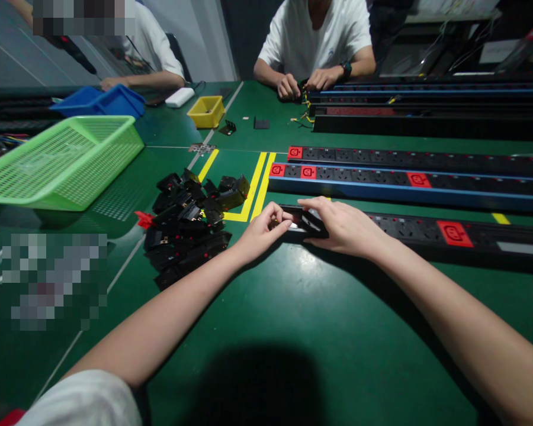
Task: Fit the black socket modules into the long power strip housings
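Note:
My left hand is closed at the left end of the nearest black power strip, its fingertips curled by the open end; what they pinch is hidden. My right hand grips a black socket module between thumb and fingers, tilted at the strip's end. Part of the module is covered by the fingers. This strip carries a red socket farther right. Left of my hands lies a loose pile of black socket modules, with a red piece at its left edge.
Behind my hands lie a blue-sided power strip and another black strip. A green basket, blue bins and a yellow bin stand left. Two people in white shirts sit across the green table; one person's hands work near wires.

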A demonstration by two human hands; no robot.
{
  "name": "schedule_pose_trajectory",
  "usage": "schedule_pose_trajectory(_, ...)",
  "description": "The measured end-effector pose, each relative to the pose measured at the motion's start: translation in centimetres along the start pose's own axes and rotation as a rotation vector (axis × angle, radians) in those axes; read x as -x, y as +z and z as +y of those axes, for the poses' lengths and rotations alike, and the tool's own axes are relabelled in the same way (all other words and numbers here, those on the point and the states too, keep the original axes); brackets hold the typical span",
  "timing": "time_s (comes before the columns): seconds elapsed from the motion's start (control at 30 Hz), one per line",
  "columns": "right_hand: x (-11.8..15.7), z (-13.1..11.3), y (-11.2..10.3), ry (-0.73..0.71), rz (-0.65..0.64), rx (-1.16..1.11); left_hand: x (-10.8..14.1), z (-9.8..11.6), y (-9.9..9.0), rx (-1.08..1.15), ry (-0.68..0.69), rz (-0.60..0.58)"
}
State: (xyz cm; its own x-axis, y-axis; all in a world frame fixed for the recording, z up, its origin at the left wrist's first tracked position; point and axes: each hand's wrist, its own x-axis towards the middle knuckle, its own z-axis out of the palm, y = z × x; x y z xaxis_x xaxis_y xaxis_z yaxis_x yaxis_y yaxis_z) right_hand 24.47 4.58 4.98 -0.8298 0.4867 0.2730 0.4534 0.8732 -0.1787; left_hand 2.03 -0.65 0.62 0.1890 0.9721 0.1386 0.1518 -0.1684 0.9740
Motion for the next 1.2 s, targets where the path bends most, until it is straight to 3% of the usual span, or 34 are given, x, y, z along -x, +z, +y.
schedule_pose_trajectory(0.37, 0.06, 0.07, 0.18, 0.011, 0.004, 0.014, -0.17, 0.07, 0.20, -0.030, 0.017, 0.112)
schedule_pose_trajectory(0.57, 0.09, 0.29, 0.41, -0.025, 0.030, -0.003, -0.21, -0.09, 0.02, -0.045, 0.027, 0.112)
schedule_pose_trajectory(0.83, 0.06, -0.05, 0.07, 0.041, -0.001, -0.002, -0.23, -0.36, -0.01, -0.037, 0.022, 0.121)
schedule_pose_trajectory(1.2, -0.14, 0.12, -0.11, -0.083, -0.049, 0.077, -0.34, -0.63, -0.06, 0.033, -0.004, 0.204)
